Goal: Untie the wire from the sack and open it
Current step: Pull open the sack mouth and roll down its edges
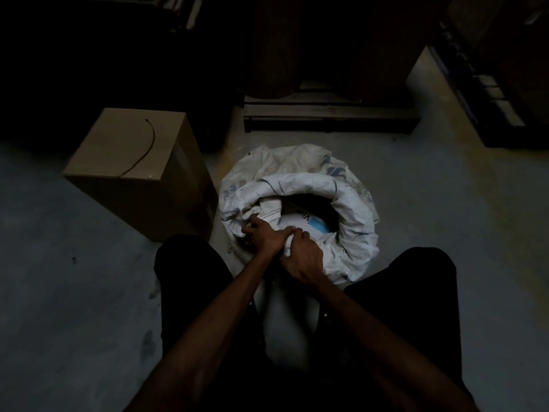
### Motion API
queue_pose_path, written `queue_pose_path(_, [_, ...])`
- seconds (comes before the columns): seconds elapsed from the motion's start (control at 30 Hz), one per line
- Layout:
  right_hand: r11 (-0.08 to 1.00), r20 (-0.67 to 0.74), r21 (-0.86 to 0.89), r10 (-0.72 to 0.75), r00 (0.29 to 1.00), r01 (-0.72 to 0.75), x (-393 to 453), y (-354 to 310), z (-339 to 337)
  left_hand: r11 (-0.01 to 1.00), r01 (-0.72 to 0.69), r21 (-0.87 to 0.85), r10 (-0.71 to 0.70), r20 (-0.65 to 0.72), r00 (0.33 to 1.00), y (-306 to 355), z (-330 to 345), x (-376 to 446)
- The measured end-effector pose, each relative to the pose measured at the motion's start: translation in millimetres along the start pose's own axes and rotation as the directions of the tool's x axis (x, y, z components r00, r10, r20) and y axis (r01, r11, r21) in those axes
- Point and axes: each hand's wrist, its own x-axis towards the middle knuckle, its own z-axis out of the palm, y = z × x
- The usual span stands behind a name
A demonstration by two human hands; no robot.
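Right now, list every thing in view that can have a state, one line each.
sack: upright on the floor, mouth open, rim rolled down.
wire: off the sack, lying loose on top of the box.
box: closed, standing on the floor left of the sack.
packet: lying inside the sack, partly hidden.
left hand: gripping the sack's near rim.
right hand: gripping the same rim, beside the left.
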Motion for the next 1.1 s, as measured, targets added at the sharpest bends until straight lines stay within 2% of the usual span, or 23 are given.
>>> queue_pose_path(0.1, [0.989, 0.057, 0.133, -0.070, 0.996, 0.062, 6, 13, -8, 0.998, -0.019, 0.056, 0.019, -0.015, 1.000, -1, -4, 11])
queue_pose_path(0.13, [0.986, 0.037, 0.138, -0.103, 0.994, 0.097, 12, 18, -13, 0.996, -0.046, 0.070, 0.047, -0.016, 0.999, -2, -6, 12])
queue_pose_path(0.17, [0.986, -0.020, 0.095, -0.139, 0.990, 0.140, 21, 23, -21, 0.993, -0.081, 0.086, 0.083, -0.013, 0.996, -3, -9, 12])
queue_pose_path(0.2, [0.986, -0.089, -0.019, -0.169, 0.982, 0.168, 32, 27, -29, 0.986, -0.126, 0.106, 0.128, -0.017, 0.992, -5, -11, 13])
queue_pose_path(0.27, [0.960, -0.139, -0.246, -0.169, 0.976, 0.131, 55, 32, -49, 0.961, -0.238, 0.137, 0.244, -0.024, 0.970, -9, -15, 13])
queue_pose_path(0.37, [0.921, -0.085, -0.380, -0.126, 0.988, 0.084, 84, 48, -69, 0.891, -0.421, 0.171, 0.428, 0.001, 0.904, -18, -19, 17])
queue_pose_path(0.47, [0.898, -0.155, -0.439, -0.097, 0.983, 0.019, 103, 69, -81, 0.817, -0.520, 0.249, 0.528, 0.039, 0.849, -18, -23, 22])
queue_pose_path(0.53, [0.900, -0.159, -0.433, -0.018, 0.987, -0.053, 110, 77, -93, 0.764, -0.540, 0.352, 0.543, 0.103, 0.834, -15, -29, 23])
queue_pose_path(0.63, [0.927, -0.224, -0.358, 0.033, 0.974, -0.114, 113, 94, -112, 0.623, -0.581, 0.524, 0.547, 0.240, 0.802, -18, -38, 37])
queue_pose_path(0.73, [0.936, -0.266, -0.314, 0.076, 0.961, -0.161, 117, 118, -131, 0.548, -0.607, 0.575, 0.535, 0.316, 0.783, -17, -40, 56])
queue_pose_path(0.87, [0.926, -0.253, -0.333, 0.095, 0.963, -0.179, 126, 141, -144, 0.524, -0.585, 0.619, 0.510, 0.322, 0.798, -3, -39, 73])
queue_pose_path(0.97, [0.920, -0.239, -0.345, 0.105, 0.965, -0.186, 131, 148, -150, 0.557, -0.529, 0.640, 0.487, 0.264, 0.832, 3, -44, 83])
queue_pose_path(1.1, [0.930, -0.232, -0.321, 0.105, 0.967, -0.178, 137, 145, -150, 0.532, -0.488, 0.692, 0.490, 0.218, 0.844, 4, -42, 84])
